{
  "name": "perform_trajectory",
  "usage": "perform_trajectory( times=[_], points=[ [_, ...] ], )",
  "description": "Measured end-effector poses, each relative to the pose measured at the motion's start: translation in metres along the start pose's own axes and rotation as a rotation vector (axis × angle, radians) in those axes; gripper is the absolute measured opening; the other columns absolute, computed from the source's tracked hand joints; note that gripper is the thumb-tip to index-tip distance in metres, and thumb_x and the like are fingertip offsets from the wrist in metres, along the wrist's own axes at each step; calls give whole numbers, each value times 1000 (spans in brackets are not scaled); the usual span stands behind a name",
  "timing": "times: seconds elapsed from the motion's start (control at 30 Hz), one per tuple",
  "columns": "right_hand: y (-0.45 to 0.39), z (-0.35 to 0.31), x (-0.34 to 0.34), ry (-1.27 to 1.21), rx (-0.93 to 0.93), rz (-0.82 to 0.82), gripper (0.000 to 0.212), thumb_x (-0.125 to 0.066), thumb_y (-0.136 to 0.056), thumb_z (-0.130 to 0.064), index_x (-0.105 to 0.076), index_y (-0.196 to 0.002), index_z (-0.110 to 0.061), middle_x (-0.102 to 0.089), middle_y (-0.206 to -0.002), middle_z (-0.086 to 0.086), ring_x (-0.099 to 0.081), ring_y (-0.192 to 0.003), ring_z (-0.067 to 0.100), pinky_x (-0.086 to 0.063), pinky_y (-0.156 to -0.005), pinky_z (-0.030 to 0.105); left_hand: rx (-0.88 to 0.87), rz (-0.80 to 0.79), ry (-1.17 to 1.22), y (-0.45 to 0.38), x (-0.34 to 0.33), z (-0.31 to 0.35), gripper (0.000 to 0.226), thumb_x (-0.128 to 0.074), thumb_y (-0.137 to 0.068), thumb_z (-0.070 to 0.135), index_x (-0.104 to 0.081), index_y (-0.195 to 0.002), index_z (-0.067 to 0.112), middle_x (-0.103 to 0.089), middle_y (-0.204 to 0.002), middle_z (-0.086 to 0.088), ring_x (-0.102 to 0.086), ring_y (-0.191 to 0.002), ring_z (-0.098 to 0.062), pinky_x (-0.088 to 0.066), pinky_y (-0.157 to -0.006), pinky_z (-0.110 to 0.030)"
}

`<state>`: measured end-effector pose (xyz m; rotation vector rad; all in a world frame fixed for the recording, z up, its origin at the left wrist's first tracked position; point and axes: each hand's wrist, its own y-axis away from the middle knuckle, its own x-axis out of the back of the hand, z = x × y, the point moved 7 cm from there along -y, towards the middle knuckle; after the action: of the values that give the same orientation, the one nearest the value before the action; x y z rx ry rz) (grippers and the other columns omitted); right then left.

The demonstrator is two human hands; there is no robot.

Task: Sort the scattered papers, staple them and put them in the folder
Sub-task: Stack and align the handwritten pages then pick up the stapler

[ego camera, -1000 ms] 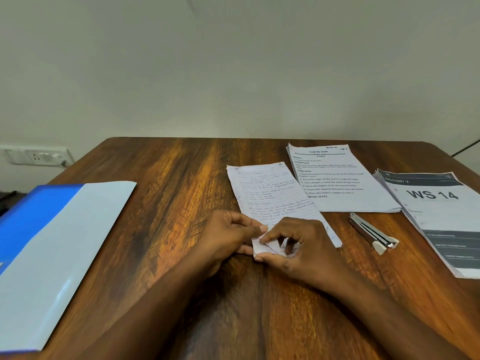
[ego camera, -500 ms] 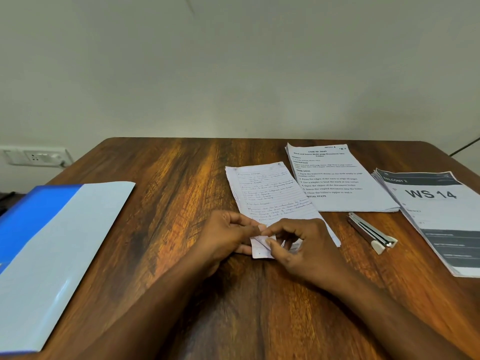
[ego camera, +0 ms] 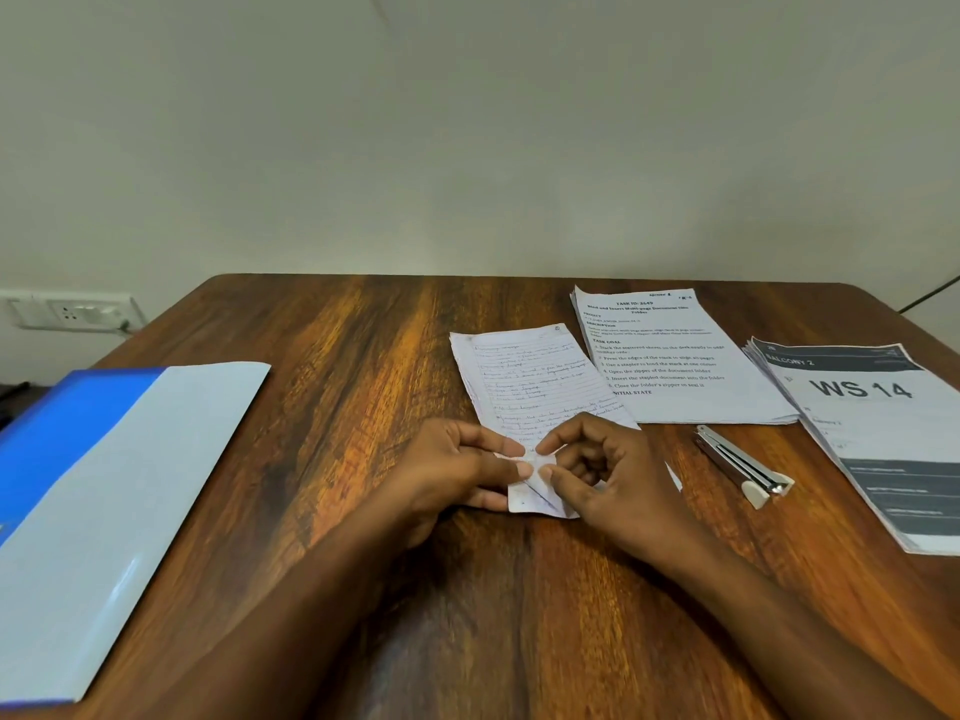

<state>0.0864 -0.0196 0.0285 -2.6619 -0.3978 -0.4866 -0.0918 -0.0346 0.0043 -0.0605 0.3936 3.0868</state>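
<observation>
A handwritten lined sheet [ego camera: 524, 379] lies in the middle of the wooden table [ego camera: 337, 387], its near corner folded over. My left hand [ego camera: 454, 467] and my right hand [ego camera: 608, 475] meet at that corner, and both pinch the folded paper between thumb and fingers. To the right lie a printed task sheet [ego camera: 670, 366] and a stack headed "WS 14" [ego camera: 878, 423]. A silver stapler [ego camera: 743, 467] rests between them, right of my right hand. The blue folder [ego camera: 104, 491] lies at the table's left edge.
A wall socket [ego camera: 72, 311] sits on the wall behind the table's left corner. A dark cable [ego camera: 930, 293] runs down at the far right. Bare wood lies between the folder and my hands.
My right-hand fingers have lifted and shifted slightly on the folded corner. The papers, stapler and folder have not moved.
</observation>
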Motion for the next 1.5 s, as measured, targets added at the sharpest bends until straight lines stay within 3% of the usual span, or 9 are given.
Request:
perform_trajectory(
  times=[0.3,0.57,0.8,0.9,1.03,1.17,1.23,1.33,1.5],
  points=[
    [1,-2,-2,18,6,33,22,-92,-77,-19,-77,-90,-28,-74,-76,-8,-66,-66,7,-57,-62,32,-35,15,-61,-4,0,-5,17,-79,-89,-1,-77,-105,-5,-81,-96,-21,-80,-88,-31,-67,-72,-35],
    [-1,8,-1,-39,-39,73,21,-83,-85,-10,-75,-85,-29,-75,-74,0,-72,-70,26,-59,-63,41,-33,28,-72,-4,1,-6,17,-80,-89,0,-77,-104,-5,-81,-93,-21,-80,-86,-30,-67,-69,-32],
    [-2,9,2,-76,-53,61,22,-75,-92,-5,-77,-90,-27,-77,-79,6,-74,-72,33,-60,-63,60,-2,9,-53,-4,2,-3,17,-73,-91,-8,-77,-108,-5,-80,-100,-22,-80,-88,-30,-66,-67,-29],
    [-1,5,1,-7,-21,20,25,-70,-94,-3,-79,-93,-27,-78,-84,-2,-74,-78,23,-62,-68,53,29,-7,-35,-3,3,-4,23,-66,-90,-17,-76,-108,-7,-80,-102,-23,-80,-90,-31,-66,-68,-29],
    [3,-7,-3,149,111,-51,38,-61,-91,5,-83,-92,-26,-77,-92,-16,-73,-90,9,-57,-72,31,39,4,-44,-4,6,-5,25,-67,-88,-18,-77,-105,-4,-78,-105,-27,-79,-89,-33,-67,-68,-31],
    [6,-19,-5,228,237,-108,30,-69,-87,-1,-83,-99,-24,-76,-96,-15,-72,-93,9,-58,-75,29,57,-7,-85,-5,8,-5,24,-71,-88,-15,-77,-107,-2,-75,-80,-19,-71,-62,-22,-65,-59,-28],
    [7,-22,-7,247,283,-136,20,-83,-84,-17,-82,-103,-25,-75,-97,-14,-72,-90,10,-57,-73,27,56,-5,-81,-5,9,-6,23,-70,-88,-14,-77,-107,-2,-76,-79,-16,-71,-61,-22,-64,-58,-27],
    [7,-21,-10,287,304,-158,38,-93,-73,-40,-81,-106,-25,-73,-99,-15,-70,-87,8,-56,-70,26,52,7,-74,-5,8,-6,22,-70,-89,-13,-78,-106,-1,-78,-88,-22,-72,-67,-26,-64,-59,-27],
    [6,-22,-7,294,330,-96,14,-87,-83,-23,-82,-96,-21,-75,-91,-14,-71,-82,5,-57,-69,26,69,4,-24,-4,4,-5,19,-61,-98,-10,-74,-110,-7,-77,-89,-29,-76,-64,-21,-65,-60,-26]
  ],
)
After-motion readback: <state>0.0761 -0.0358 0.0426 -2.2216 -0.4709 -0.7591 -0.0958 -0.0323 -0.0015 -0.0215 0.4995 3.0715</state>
